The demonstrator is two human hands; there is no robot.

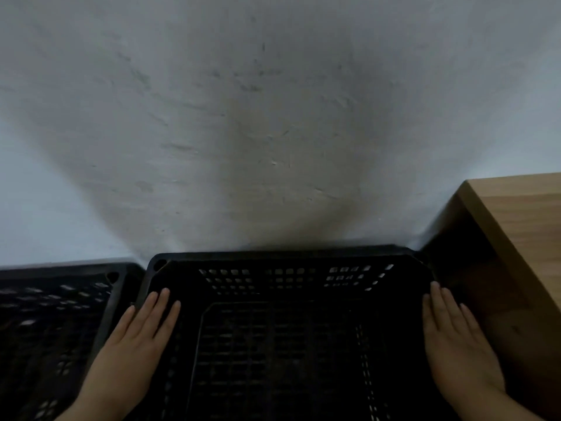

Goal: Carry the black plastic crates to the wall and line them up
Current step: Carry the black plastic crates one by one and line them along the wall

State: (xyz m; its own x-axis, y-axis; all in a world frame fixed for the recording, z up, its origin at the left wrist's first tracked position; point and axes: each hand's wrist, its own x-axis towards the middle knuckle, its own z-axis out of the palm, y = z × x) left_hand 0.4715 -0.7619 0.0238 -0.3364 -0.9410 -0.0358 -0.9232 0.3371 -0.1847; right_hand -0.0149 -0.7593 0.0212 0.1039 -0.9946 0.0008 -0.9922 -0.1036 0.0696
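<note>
Both the left hand (136, 335) and right hand (455, 338) lie flat, fingers extended, on the black crate (282, 329) rims — apparently against the wall (273, 117); a shove could skew it from the neighbouring crate (54, 314).

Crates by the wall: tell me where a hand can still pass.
Only inside the middle crate, between left hand and right hand. Crowded sideways: left crate sits close, wooden cabinet hems the right.
</note>
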